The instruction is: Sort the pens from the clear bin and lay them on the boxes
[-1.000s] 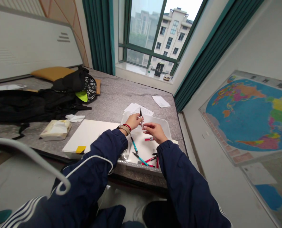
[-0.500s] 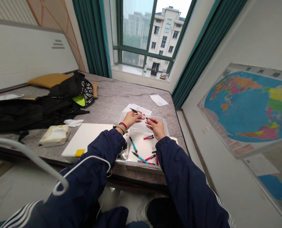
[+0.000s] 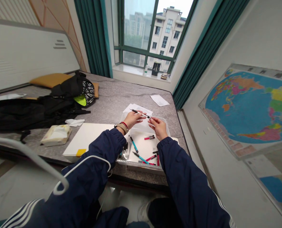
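Observation:
Above a shallow white tray (image 3: 138, 163), my left hand (image 3: 132, 120) grips a black-and-white pen (image 3: 134, 110) along its barrel. Its dark tip points up and left. The fingers of my right hand (image 3: 159, 127) are pinched at the pen's other end, where they partly cover it. Inside the tray lie a teal pen (image 3: 133, 144), a second teal pen (image 3: 141, 157) and a short red-and-black piece (image 3: 149, 137). More red and black pen parts are gathered near its front right, some overlapping.
A white board or box (image 3: 84, 136) with a yellow patch sits left of the tray. Beyond it are a tissue pack (image 3: 56, 135) and a black bag (image 3: 36, 109). Paper sheets (image 3: 138, 108) lie behind the tray. A white cable (image 3: 32, 153) crosses in front of my left sleeve.
My right fingers have shifted slightly along the pen's end, and more of its white barrel shows between my hands. The view has moved slightly; the pens in the tray lie as before.

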The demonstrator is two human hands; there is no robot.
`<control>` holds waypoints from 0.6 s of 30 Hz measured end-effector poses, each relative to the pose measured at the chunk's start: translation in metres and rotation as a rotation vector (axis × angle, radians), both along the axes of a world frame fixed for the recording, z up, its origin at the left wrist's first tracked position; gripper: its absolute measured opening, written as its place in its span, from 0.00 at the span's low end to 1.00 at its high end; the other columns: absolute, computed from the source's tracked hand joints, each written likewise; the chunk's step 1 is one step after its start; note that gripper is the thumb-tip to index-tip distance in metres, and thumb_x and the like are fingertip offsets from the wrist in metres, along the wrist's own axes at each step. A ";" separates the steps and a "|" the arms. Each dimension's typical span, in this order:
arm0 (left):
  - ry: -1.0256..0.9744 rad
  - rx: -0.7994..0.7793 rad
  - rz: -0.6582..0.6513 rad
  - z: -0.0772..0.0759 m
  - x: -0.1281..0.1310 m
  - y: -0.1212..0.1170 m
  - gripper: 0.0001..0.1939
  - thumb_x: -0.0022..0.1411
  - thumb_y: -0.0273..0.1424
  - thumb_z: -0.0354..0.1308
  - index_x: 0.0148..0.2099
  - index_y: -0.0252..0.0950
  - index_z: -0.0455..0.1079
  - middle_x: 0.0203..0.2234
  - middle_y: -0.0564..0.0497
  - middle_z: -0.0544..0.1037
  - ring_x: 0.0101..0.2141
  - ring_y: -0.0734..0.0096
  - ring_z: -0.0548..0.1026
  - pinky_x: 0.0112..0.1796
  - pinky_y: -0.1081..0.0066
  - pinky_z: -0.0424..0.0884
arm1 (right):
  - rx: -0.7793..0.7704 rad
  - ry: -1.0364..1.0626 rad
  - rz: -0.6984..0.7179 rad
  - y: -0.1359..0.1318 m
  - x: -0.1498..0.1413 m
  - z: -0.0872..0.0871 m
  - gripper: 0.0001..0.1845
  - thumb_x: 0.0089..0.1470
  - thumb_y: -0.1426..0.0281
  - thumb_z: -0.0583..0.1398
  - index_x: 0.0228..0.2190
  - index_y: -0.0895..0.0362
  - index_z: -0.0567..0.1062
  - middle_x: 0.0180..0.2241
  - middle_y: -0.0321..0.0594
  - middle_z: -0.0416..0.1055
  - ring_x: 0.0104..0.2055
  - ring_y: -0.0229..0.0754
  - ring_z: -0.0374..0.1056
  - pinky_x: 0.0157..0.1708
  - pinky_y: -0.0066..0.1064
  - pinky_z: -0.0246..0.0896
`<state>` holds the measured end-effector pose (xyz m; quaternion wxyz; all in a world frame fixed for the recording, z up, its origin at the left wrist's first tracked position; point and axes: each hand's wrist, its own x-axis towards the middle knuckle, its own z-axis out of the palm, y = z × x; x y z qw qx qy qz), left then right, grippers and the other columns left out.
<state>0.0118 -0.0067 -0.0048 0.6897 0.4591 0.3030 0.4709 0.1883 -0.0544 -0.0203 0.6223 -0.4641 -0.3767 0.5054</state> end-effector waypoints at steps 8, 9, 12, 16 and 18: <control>-0.031 -0.015 -0.013 -0.001 0.001 0.001 0.17 0.57 0.34 0.66 0.45 0.35 0.65 0.53 0.37 0.75 0.44 0.62 0.79 0.44 0.65 0.73 | 0.006 -0.031 -0.013 0.000 0.000 0.001 0.11 0.47 0.73 0.67 0.36 0.58 0.78 0.35 0.40 0.77 0.38 0.38 0.76 0.34 0.26 0.72; -0.028 -0.016 -0.014 -0.001 0.001 0.000 0.17 0.57 0.34 0.66 0.45 0.35 0.65 0.53 0.37 0.75 0.44 0.62 0.79 0.44 0.65 0.73 | 0.005 -0.031 -0.011 0.000 0.000 0.001 0.11 0.47 0.73 0.67 0.36 0.58 0.78 0.35 0.40 0.77 0.38 0.38 0.76 0.34 0.26 0.72; -0.029 -0.016 -0.020 0.000 0.001 0.000 0.17 0.57 0.34 0.66 0.45 0.35 0.66 0.53 0.37 0.75 0.44 0.62 0.79 0.44 0.64 0.73 | 0.006 -0.029 0.004 -0.002 0.000 0.003 0.11 0.47 0.72 0.67 0.36 0.58 0.78 0.35 0.39 0.77 0.38 0.38 0.75 0.34 0.26 0.72; -0.037 -0.022 -0.040 -0.001 0.001 0.000 0.17 0.56 0.33 0.67 0.44 0.35 0.66 0.53 0.37 0.75 0.45 0.61 0.79 0.45 0.63 0.73 | 0.010 -0.045 0.009 -0.002 0.000 0.003 0.12 0.46 0.71 0.68 0.36 0.58 0.78 0.35 0.40 0.77 0.38 0.39 0.75 0.34 0.26 0.72; -0.040 -0.023 -0.049 -0.002 0.002 0.000 0.17 0.56 0.33 0.67 0.44 0.35 0.66 0.53 0.37 0.75 0.45 0.61 0.79 0.45 0.63 0.73 | 0.012 -0.059 0.004 -0.002 0.000 0.003 0.13 0.46 0.70 0.68 0.36 0.58 0.78 0.35 0.40 0.77 0.38 0.39 0.75 0.34 0.27 0.72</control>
